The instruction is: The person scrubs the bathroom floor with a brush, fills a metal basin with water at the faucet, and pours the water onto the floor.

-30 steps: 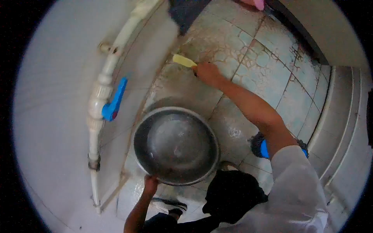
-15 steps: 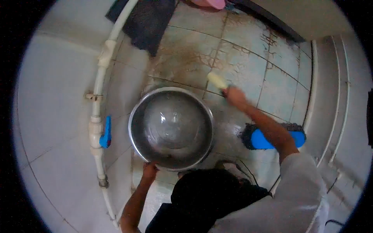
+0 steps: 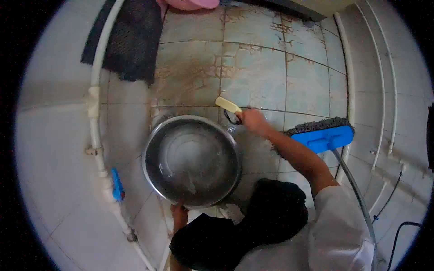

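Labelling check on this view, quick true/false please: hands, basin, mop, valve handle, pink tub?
1. The left hand is at the basin's rim. True.
2. The right hand is empty. False: the right hand holds a yellow tool.
3. The mop has a blue top and grey fringe. True.
4. The valve handle is yellow. False: the valve handle is blue.
5. The pink tub is inside the basin. False: the pink tub is at the picture's top edge, apart from the basin.

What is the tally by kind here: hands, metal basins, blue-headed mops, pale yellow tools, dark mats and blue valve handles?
Hands: 2 (left hand, right hand)
Metal basin: 1
Blue-headed mop: 1
Pale yellow tool: 1
Dark mat: 1
Blue valve handle: 1
Total: 7
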Action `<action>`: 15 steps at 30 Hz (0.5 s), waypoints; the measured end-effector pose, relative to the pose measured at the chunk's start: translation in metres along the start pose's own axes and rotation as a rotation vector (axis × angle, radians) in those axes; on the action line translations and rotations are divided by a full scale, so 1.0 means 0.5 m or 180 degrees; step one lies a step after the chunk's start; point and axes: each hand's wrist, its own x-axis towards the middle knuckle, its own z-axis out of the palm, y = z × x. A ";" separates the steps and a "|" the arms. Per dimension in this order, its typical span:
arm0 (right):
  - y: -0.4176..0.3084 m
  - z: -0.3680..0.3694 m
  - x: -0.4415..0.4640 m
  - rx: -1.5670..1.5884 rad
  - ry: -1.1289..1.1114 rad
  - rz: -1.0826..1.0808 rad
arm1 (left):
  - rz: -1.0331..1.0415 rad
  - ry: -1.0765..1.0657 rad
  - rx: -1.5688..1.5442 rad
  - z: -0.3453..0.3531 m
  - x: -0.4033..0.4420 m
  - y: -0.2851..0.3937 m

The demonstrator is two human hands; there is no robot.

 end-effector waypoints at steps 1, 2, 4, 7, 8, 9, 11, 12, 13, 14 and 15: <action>0.050 -0.015 0.018 0.0025 0.0048 -0.0152 | 0.0610 -0.0070 0.1195 -0.018 0.003 -0.037; 0.101 -0.029 0.037 0.0048 0.0094 -0.0303 | 0.0887 -0.0185 0.1266 -0.035 0.011 -0.068; 0.330 -0.069 0.125 -0.0384 0.0732 -0.0355 | 0.1159 -0.0273 0.1347 -0.049 0.031 -0.103; 0.297 -0.032 0.103 -0.0313 0.0555 0.0302 | 0.1224 -0.0632 0.3390 -0.064 0.064 -0.130; 0.255 0.024 0.068 -0.0578 0.0783 -0.0251 | 0.1769 -0.0269 0.3148 -0.044 0.049 -0.118; 0.203 0.067 0.028 -0.0829 0.1053 -0.0812 | 0.2078 -0.0076 0.3011 -0.046 0.057 -0.124; 0.062 0.026 -0.075 0.0171 0.0055 -0.0171 | 0.0520 0.0189 0.0907 -0.061 0.090 -0.178; 0.106 0.030 -0.063 0.0182 0.0060 -0.0150 | -0.0408 0.0065 -0.0088 -0.060 0.086 -0.179; 0.187 0.048 -0.045 -0.0157 0.0800 -0.0655 | -0.1344 0.0230 -0.1062 -0.059 0.082 -0.181; 0.277 0.043 -0.020 -0.0505 0.1523 -0.1148 | -0.0316 0.0158 0.0853 -0.047 0.056 -0.134; 0.371 -0.019 0.000 -0.0556 0.1066 -0.0518 | 0.0786 0.0089 0.2739 -0.033 0.029 -0.108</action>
